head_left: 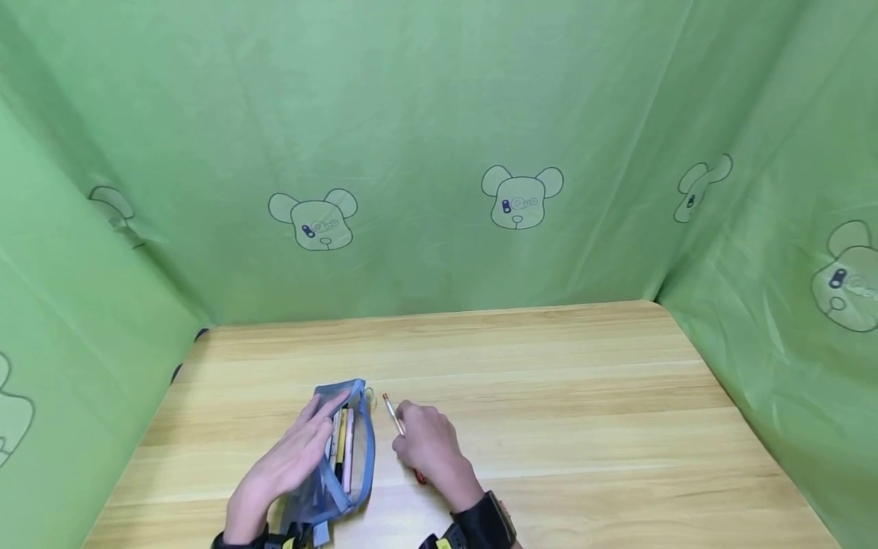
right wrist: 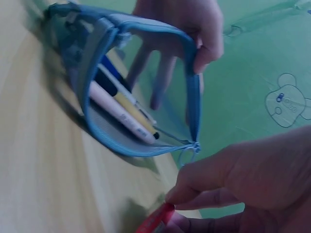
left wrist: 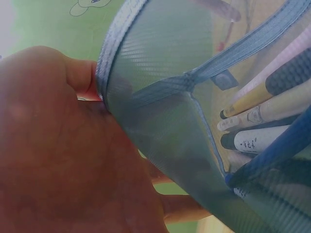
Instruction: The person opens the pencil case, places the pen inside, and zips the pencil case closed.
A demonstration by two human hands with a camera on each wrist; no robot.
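Note:
A blue mesh pencil case [head_left: 366, 442] sits unzipped on the table, its mouth gaping toward the right. Inside lie several pens, among them a pink one [right wrist: 116, 109], a yellow one with a dark grip [right wrist: 136, 110] and a white one with a black end [left wrist: 262, 140]. My left hand [head_left: 295, 457] holds the case by its far-left rim, thumb at the edge and fingers spread along the mesh. Just right of the case, my right hand [head_left: 428, 442] pinches a slim pen [head_left: 392, 412] with red ends and a pale barrel; the hand covers its middle.
The wood-grain table [head_left: 583, 404] stretches away to the right and behind. Green cloth walls [head_left: 425, 114] with bear-face prints enclose its back and both sides. A small string loop [right wrist: 187, 156] hangs from the zip end of the case.

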